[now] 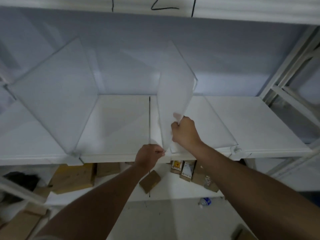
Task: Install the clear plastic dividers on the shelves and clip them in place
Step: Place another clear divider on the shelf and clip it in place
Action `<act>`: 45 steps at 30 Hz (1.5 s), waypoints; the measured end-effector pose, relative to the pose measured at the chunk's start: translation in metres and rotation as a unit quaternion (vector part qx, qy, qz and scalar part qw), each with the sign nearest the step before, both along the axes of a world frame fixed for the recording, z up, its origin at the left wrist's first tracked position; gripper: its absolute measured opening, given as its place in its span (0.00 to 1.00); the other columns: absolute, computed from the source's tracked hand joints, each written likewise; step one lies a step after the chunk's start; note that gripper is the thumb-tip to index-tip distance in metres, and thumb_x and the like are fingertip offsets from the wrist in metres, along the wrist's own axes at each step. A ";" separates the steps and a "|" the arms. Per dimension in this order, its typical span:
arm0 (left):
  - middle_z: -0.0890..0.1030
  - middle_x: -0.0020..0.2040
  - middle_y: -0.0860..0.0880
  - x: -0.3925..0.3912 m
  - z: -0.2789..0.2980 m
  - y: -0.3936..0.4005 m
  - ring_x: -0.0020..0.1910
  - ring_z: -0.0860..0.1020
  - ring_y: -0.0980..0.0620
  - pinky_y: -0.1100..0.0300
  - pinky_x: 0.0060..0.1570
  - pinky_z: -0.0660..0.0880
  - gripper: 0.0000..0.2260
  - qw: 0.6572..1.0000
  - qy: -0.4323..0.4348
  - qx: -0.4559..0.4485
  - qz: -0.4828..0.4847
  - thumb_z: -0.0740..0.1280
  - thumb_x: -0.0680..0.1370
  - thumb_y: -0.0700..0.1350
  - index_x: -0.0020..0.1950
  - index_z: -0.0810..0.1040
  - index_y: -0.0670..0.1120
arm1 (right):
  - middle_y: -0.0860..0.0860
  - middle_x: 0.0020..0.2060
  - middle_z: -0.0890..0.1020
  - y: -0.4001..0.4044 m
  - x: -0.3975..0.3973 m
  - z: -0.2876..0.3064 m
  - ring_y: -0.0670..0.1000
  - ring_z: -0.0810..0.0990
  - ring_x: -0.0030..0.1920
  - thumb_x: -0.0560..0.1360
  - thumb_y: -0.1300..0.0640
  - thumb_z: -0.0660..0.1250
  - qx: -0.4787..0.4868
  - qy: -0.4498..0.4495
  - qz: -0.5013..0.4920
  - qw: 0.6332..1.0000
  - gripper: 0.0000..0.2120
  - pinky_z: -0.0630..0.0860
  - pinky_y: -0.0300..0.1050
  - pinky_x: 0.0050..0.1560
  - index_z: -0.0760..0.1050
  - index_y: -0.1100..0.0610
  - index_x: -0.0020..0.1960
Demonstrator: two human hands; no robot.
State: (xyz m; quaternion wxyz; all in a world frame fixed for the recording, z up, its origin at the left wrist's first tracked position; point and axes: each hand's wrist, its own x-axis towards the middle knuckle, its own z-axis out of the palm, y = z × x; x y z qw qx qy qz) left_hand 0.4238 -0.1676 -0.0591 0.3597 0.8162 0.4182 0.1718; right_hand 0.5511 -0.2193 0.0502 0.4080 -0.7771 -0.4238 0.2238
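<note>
Both hands work at the front edge of the white shelf board (119,122). The right hand (185,132) is closed around the front edge of an upright clear plastic divider panel (174,94), fingers wrapped behind it and blurred through the plastic. The left hand (149,157) pinches shut at the panel's lower front corner; whatever small piece it grips is hidden by the fingers. The panel looks milky and smeared by motion, standing near the middle of the shelf. A second clear divider (57,101) stands to the left, its foot in a white clip (75,161). Another small clear clip (236,149) sits at the shelf lip to the right. Black marker strokes (164,6) on the upper shelf are cut off and unreadable. Labels on the brown cardboard boxes (74,177) below are too blurred to read.
</note>
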 end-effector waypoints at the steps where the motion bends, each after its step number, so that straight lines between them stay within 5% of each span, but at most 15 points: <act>1: 0.86 0.46 0.51 -0.001 -0.001 0.000 0.44 0.81 0.54 0.54 0.50 0.78 0.07 1.000 -0.008 -0.010 -0.002 0.70 0.74 0.47 0.48 0.85 0.46 | 0.65 0.42 0.81 0.001 -0.005 0.000 0.62 0.83 0.39 0.79 0.61 0.57 0.001 -0.007 -0.006 1.000 0.15 0.82 0.60 0.44 0.72 0.70 0.60; 6: 0.85 0.45 0.50 -0.002 -0.002 0.002 0.43 0.81 0.52 0.55 0.49 0.78 0.08 0.999 -0.019 -0.039 -0.025 0.70 0.75 0.48 0.49 0.84 0.46 | 0.62 0.39 0.81 -0.001 -0.021 0.001 0.61 0.83 0.37 0.79 0.61 0.57 -0.007 -0.050 -0.026 0.998 0.11 0.82 0.57 0.42 0.74 0.68 0.51; 13: 0.76 0.31 0.53 0.003 0.008 -0.009 0.33 0.75 0.53 0.61 0.35 0.70 0.11 1.000 0.010 -0.014 0.002 0.67 0.77 0.49 0.37 0.79 0.45 | 0.59 0.39 0.80 -0.004 -0.025 0.003 0.59 0.83 0.37 0.80 0.61 0.56 -0.010 -0.054 -0.040 0.998 0.12 0.80 0.44 0.38 0.74 0.68 0.53; 17: 0.73 0.29 0.54 0.005 0.010 -0.014 0.34 0.75 0.51 0.60 0.34 0.70 0.14 0.999 0.007 -0.015 0.033 0.67 0.76 0.48 0.31 0.72 0.51 | 0.61 0.40 0.79 -0.002 -0.028 0.008 0.62 0.83 0.40 0.79 0.62 0.56 -0.010 -0.050 -0.040 0.998 0.13 0.81 0.51 0.41 0.73 0.68 0.58; 20: 0.82 0.44 0.50 0.010 0.025 -0.022 0.44 0.81 0.49 0.52 0.46 0.80 0.09 0.999 -0.003 -0.021 0.047 0.65 0.77 0.54 0.46 0.77 0.48 | 0.58 0.41 0.78 -0.002 -0.030 0.009 0.59 0.81 0.39 0.79 0.63 0.56 -0.022 -0.066 -0.032 0.997 0.13 0.77 0.44 0.35 0.72 0.68 0.59; 23: 0.77 0.64 0.48 0.020 0.036 -0.024 0.58 0.79 0.46 0.49 0.58 0.77 0.21 1.000 -0.004 0.002 0.030 0.60 0.80 0.53 0.70 0.66 0.45 | 0.60 0.47 0.80 -0.002 -0.033 0.009 0.57 0.81 0.44 0.78 0.63 0.57 -0.029 -0.084 -0.021 0.996 0.14 0.77 0.44 0.39 0.72 0.68 0.61; 27: 0.79 0.56 0.41 0.025 0.041 -0.025 0.55 0.79 0.43 0.50 0.58 0.76 0.13 0.998 0.056 -0.005 -0.018 0.55 0.82 0.43 0.62 0.72 0.39 | 0.64 0.56 0.80 0.000 -0.035 0.009 0.60 0.80 0.53 0.78 0.64 0.56 -0.028 -0.092 -0.009 0.995 0.15 0.78 0.51 0.54 0.71 0.69 0.62; 31: 0.78 0.58 0.39 0.027 0.050 -0.024 0.57 0.76 0.40 0.47 0.57 0.74 0.14 0.995 0.091 0.025 -0.016 0.54 0.81 0.41 0.61 0.73 0.37 | 0.63 0.57 0.80 0.003 -0.030 0.008 0.60 0.80 0.54 0.78 0.64 0.56 -0.025 -0.085 -0.017 0.996 0.15 0.78 0.48 0.53 0.71 0.68 0.62; 38: 0.79 0.57 0.37 0.030 0.053 -0.022 0.56 0.77 0.38 0.45 0.57 0.75 0.15 0.992 0.120 -0.050 0.006 0.53 0.81 0.43 0.60 0.75 0.36 | 0.63 0.49 0.81 0.006 -0.029 0.002 0.61 0.82 0.49 0.78 0.64 0.57 -0.027 -0.095 -0.031 0.995 0.12 0.79 0.50 0.50 0.73 0.68 0.59; 45: 0.80 0.57 0.39 0.030 0.053 -0.032 0.57 0.77 0.40 0.50 0.57 0.74 0.13 0.991 0.100 -0.054 0.067 0.56 0.80 0.41 0.59 0.75 0.37 | 0.61 0.51 0.82 0.007 -0.034 -0.003 0.60 0.82 0.49 0.78 0.63 0.57 -0.022 -0.123 -0.016 0.992 0.19 0.80 0.52 0.52 0.68 0.64 0.68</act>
